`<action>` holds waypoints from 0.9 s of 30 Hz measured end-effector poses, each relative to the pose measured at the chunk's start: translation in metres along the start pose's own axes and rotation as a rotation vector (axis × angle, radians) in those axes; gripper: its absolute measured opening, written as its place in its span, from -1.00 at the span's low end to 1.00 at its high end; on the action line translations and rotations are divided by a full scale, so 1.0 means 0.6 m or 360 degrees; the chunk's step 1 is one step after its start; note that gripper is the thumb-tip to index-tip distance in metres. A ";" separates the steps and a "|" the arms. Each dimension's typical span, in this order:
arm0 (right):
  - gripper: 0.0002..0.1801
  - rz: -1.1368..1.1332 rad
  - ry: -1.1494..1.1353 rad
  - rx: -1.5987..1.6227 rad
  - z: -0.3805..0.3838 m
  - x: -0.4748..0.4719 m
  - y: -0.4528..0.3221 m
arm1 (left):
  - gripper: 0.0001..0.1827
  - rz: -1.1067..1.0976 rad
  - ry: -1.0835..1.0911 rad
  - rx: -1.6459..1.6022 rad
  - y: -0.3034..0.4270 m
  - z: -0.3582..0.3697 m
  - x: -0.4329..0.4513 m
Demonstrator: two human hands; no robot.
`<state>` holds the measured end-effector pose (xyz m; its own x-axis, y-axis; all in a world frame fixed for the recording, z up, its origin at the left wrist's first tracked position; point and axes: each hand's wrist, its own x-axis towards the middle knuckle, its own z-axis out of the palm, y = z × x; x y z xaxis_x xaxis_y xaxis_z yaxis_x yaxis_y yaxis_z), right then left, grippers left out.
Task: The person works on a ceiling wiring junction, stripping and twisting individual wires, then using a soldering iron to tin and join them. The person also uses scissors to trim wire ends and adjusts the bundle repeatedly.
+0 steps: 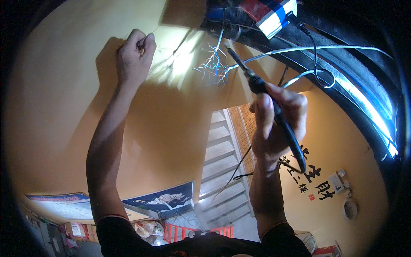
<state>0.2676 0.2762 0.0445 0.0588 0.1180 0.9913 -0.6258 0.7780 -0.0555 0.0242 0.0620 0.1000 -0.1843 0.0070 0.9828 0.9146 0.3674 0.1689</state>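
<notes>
My right hand (279, 119) grips the black handle of a soldering iron (247, 72), its tip pointing up and left, close to a grey cable hanging from above. Splayed, stripped coloured wires (213, 64) stand out around the ends of grey network cables (276, 51), left of the iron's tip. Raised at the upper left before the wall, my left hand (136, 53) has its fingers closed on a thin wire (156, 30), which looks like solder. Whether the iron's tip touches any wire cannot be told.
A dark ceiling frame (350, 74) with a bright light strip curves along the upper right, bearing a red, blue and white box (273, 19) with a plugged-in black cord. Far below are stairs (221, 154), a red ladder (179, 233), a framed picture (167, 199) and cartons (77, 230).
</notes>
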 end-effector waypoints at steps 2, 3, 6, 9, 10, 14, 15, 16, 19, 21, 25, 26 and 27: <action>-0.79 0.0041 -0.0018 0.0110 0.019 0.006 0.006 | -0.73 0.0326 0.0002 0.0360 -0.017 -0.001 0.026; -0.77 0.0029 0.0014 0.0101 0.024 0.005 0.005 | -0.74 0.0557 0.0055 0.0490 -0.030 -0.006 0.039; -0.77 0.0018 0.0014 0.0052 0.031 0.002 -0.002 | -0.77 0.0833 0.0013 0.0816 -0.072 -0.020 0.055; -0.78 -0.0001 -0.0036 -0.0129 0.032 0.001 -0.002 | -0.78 0.0963 -0.0078 0.0986 -0.100 -0.028 0.053; -0.77 -0.0072 -0.0004 -0.0111 0.037 0.002 0.003 | -0.78 0.0988 -0.0071 0.0975 -0.105 -0.028 0.052; -0.76 -0.0156 -0.0025 -0.0124 0.048 0.000 0.017 | -0.78 0.1025 -0.0033 0.0973 -0.112 -0.025 0.047; -0.77 -0.0139 -0.0033 -0.0153 0.048 -0.001 0.019 | -0.79 0.1039 -0.0023 0.0961 -0.112 -0.024 0.047; -0.77 -0.0133 -0.0045 -0.0158 0.049 -0.001 0.022 | -0.80 0.1013 -0.0050 0.0977 -0.114 -0.024 0.046; -0.77 -0.0120 -0.0044 -0.0140 0.045 0.001 0.029 | -0.84 0.0986 -0.0073 0.0979 -0.121 -0.022 0.045; -0.77 -0.0121 -0.0066 -0.0155 0.042 0.002 0.031 | -0.83 0.0946 -0.0093 0.0971 -0.130 -0.020 0.043; -0.78 -0.0067 -0.0096 -0.0176 0.037 0.001 0.028 | -0.77 0.0849 -0.0173 0.1031 -0.143 -0.017 0.037; -0.78 -0.0056 -0.0113 -0.0156 0.036 0.001 0.028 | -0.75 0.0836 -0.0186 0.1061 -0.143 -0.015 0.036; -0.78 -0.0079 -0.0107 -0.0194 0.036 0.001 0.028 | -0.74 0.0842 -0.0156 0.1034 -0.143 -0.015 0.036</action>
<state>0.2405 0.2763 0.0468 0.0325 0.0391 0.9987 -0.5242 0.8515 -0.0162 -0.0551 0.0223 0.1071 0.1520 0.3985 0.9045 0.5060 0.7547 -0.4175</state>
